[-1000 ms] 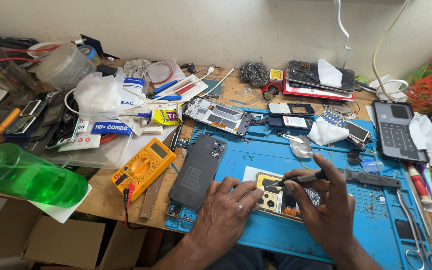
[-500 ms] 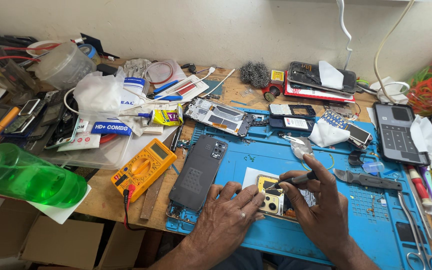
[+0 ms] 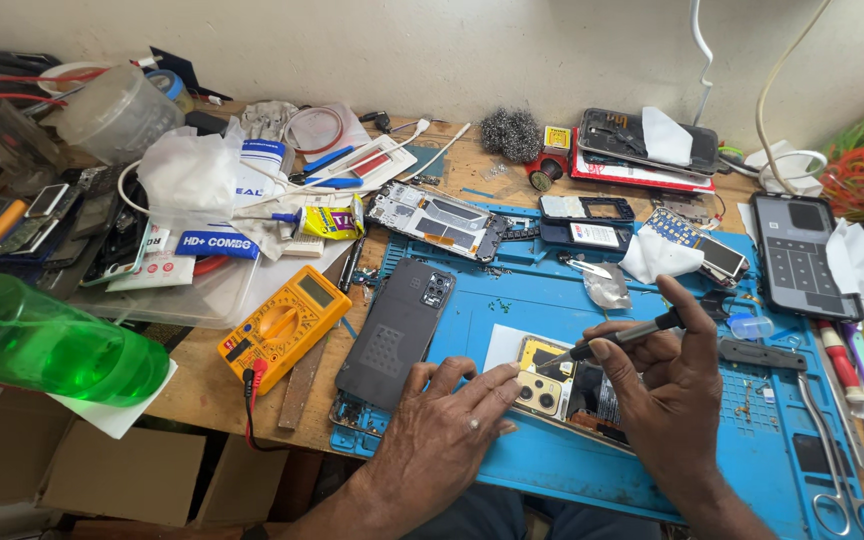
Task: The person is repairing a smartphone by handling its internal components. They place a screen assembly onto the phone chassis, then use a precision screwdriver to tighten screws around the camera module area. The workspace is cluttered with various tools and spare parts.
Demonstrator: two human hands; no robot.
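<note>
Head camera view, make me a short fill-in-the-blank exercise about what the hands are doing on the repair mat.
1. The right hand holds a thin ____ like a pen.
2. The left hand steadies an opened ____.
3. Both work on a ____-coloured mat.
4. The yellow multimeter lies on the person's ____ side.

Missing words: screwdriver; phone; blue; left

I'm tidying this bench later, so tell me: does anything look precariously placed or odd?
Yes. The green bottle lies on its side at the desk's near left edge, partly overhanging. The yellow multimeter sits askew near the same edge, its leads dangling off. Small debris speckles the blue mat.
</note>
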